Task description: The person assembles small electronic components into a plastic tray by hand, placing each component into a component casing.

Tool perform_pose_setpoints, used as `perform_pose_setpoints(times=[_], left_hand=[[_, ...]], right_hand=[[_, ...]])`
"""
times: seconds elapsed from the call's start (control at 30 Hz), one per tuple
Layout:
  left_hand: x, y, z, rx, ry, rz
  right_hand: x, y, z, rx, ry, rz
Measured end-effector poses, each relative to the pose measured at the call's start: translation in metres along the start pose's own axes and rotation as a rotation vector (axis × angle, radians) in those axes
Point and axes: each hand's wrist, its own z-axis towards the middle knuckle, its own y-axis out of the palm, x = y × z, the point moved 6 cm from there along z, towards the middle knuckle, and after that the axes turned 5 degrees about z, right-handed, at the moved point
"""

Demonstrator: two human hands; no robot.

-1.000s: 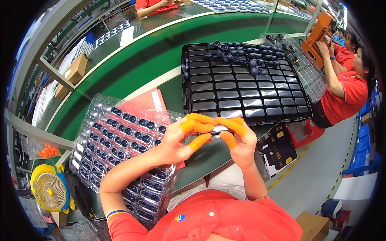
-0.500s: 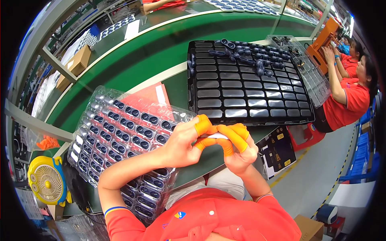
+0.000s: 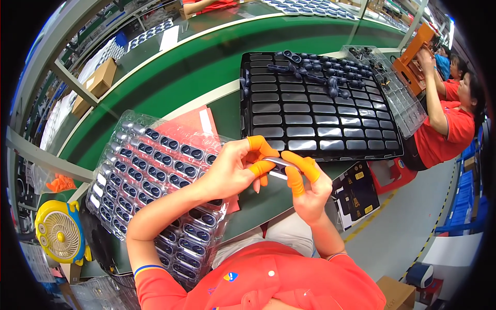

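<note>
Oblong piece (image 3: 279, 163): small, dark with a pale side, in the air between the two hands, above the desk (image 3: 258, 211) near its front edge; fingers hide part of it.
Left hand (image 3: 233, 170): pinched almost closed, thumb and fingertips on the piece's left end.
Right hand (image 3: 311, 194): pinched too, thumb and forefinger on the opposite end.
Finger covers (image 3: 294, 181): orange, on thumbs and some fingers of both hands.
Clear tray (image 3: 140, 120): on the desk's left part, rows of dark cases (image 3: 155, 173) in it, its lower corner close to the person's body.
Red sheet (image 3: 192, 124): partly under that tray's far edge.
Black tray (image 3: 297, 130): right of centre on the desk, dark parts (image 3: 335, 87) heaped toward its far edge.
Fan (image 3: 61, 235): yellow and blue, by the desk's left end.
Co-worker (image 3: 452, 126): beyond the black tray's right edge, arms raised to an orange fixture (image 3: 416, 59).
</note>
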Motion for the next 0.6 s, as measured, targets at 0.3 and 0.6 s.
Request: perform_pose_setpoints(times=[0.3,0.6], left_hand=[[-0.002,0.006,0.001,-0.12,-0.019,-0.159],[0.004,0.01,0.002,-0.199,0.085,-0.264]], right_hand=[[0.009,-0.003,-0.002,0.089,0.085,0.143],[0.016,-0.017,-0.002,0.215,0.29,0.269]])
